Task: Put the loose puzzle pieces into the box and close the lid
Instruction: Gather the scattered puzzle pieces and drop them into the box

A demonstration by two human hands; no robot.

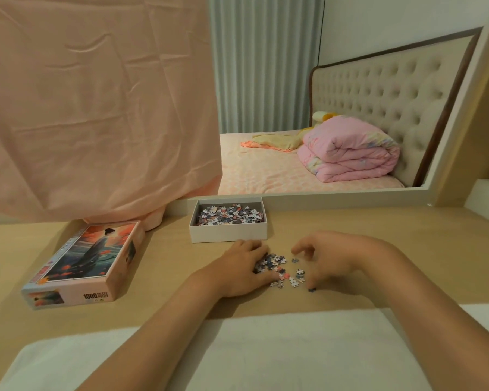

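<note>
Low in the centre, the left hand [240, 266] cups bent fingers over the loose puzzle pieces [283, 270] on the table [164, 277], the right hand [332, 261] curls beside them, perhaps pinching one, though that is unclear, and just beyond stands the open, part-filled box [227, 235], its lid [88, 261] at middle left.

I'm resting my bare left hand [242, 268] palm-down, fingers bending. My bare right hand [335, 258] is arching nearby, fingers loosely curling.
</note>
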